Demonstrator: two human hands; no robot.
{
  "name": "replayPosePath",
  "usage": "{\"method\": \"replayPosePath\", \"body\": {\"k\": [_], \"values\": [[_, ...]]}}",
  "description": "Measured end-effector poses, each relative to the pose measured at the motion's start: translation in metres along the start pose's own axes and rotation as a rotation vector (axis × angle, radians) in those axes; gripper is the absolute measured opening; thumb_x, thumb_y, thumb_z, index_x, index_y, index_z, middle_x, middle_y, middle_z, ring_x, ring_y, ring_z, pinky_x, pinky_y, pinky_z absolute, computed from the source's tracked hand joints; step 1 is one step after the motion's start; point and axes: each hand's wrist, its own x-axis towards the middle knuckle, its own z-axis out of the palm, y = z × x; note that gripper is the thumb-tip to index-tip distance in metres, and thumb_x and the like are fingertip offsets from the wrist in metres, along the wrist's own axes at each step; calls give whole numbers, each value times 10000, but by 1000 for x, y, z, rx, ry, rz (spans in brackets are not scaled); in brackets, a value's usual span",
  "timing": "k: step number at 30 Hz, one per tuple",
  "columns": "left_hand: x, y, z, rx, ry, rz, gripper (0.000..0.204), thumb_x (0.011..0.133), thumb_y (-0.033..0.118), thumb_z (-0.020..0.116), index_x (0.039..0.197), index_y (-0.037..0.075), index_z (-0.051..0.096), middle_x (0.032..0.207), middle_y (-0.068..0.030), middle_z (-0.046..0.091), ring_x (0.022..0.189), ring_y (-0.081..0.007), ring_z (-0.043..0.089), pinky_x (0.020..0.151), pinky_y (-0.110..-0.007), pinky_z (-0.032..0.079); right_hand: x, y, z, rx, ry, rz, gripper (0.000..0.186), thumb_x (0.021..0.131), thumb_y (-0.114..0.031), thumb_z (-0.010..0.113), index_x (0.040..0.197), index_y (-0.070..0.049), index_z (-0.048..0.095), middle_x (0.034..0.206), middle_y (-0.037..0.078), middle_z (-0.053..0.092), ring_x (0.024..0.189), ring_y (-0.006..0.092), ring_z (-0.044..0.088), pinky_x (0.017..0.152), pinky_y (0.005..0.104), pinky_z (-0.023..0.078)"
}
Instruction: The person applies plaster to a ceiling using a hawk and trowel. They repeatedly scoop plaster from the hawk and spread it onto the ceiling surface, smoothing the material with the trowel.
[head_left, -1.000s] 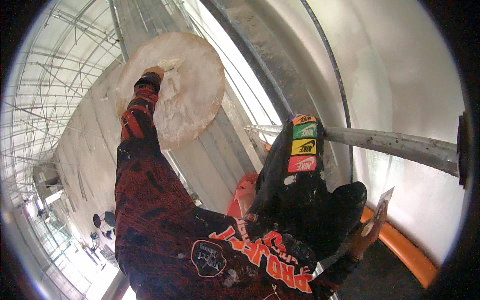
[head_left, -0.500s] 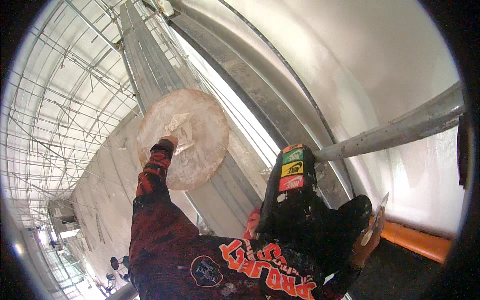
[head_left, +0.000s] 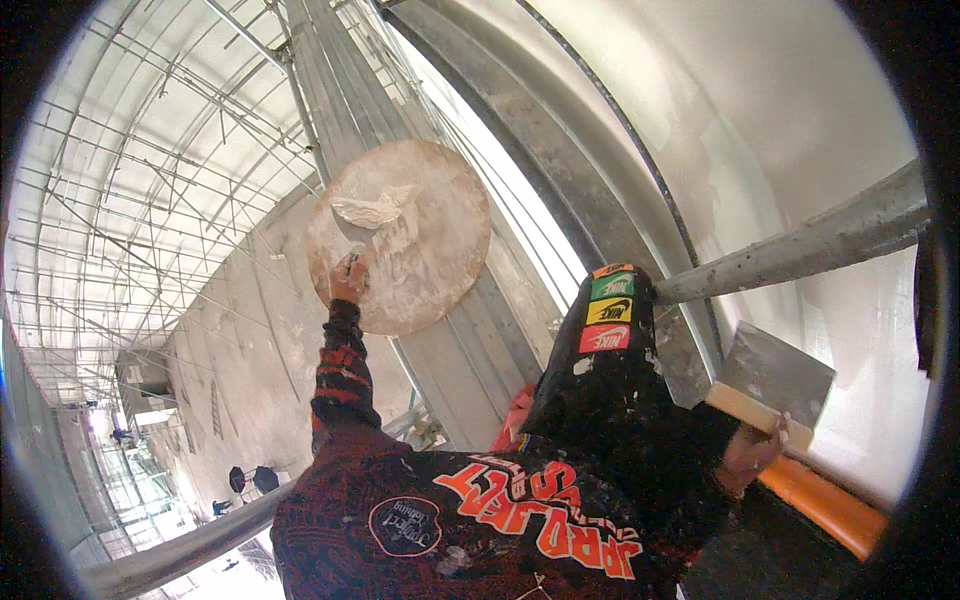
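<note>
In my right hand [head_left: 755,455] is a wide spatula [head_left: 775,375] with a flat grey blade and a pale wooden grip along its lower edge. The blade is raised beside the white curved surface, its broad face showing. My left hand [head_left: 350,277], fingers curled, is over the lower left part of a round, plaster-stained board [head_left: 440,240]. Just beyond those fingers, a lump of cream plaster [head_left: 375,208] lies with a grey edge under it, perhaps a blade. What the left fingers close on cannot be made out.
Grey scaffold planks [head_left: 470,365] run under the board. A thick metal pole [head_left: 800,245] crosses at right, above an orange tube [head_left: 825,505]. Another pole [head_left: 190,545] is at lower left. Scaffolding [head_left: 150,190] fills the far left, with a white curved surface [head_left: 780,90] opposite.
My right hand has turned the spatula from edge-on to broad face showing. My left hand has drawn back from the plaster lump toward the board's lower left edge. The whole view has shifted.
</note>
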Motion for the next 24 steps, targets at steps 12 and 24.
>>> {"method": "replayPosePath", "body": {"k": [12,24], "values": [[-170,167,214,-62,-464,640,402,844,363,654,957,-8,548,694,-83,564,532,-156,518,465,-276,423,28,-202,-11,2350,-504,1537,251,727,-168,613,939,-43,569,942,102,585,961,288,568,927,483,446],[-244,175,336,-20,-792,1066,319,775,196,698,977,-21,580,866,-132,603,729,-269,590,621,-399,482,33,-125,-114,2149,-454,1746,230,778,-233,631,894,-50,553,831,71,570,730,209,588,674,363,512]]}}
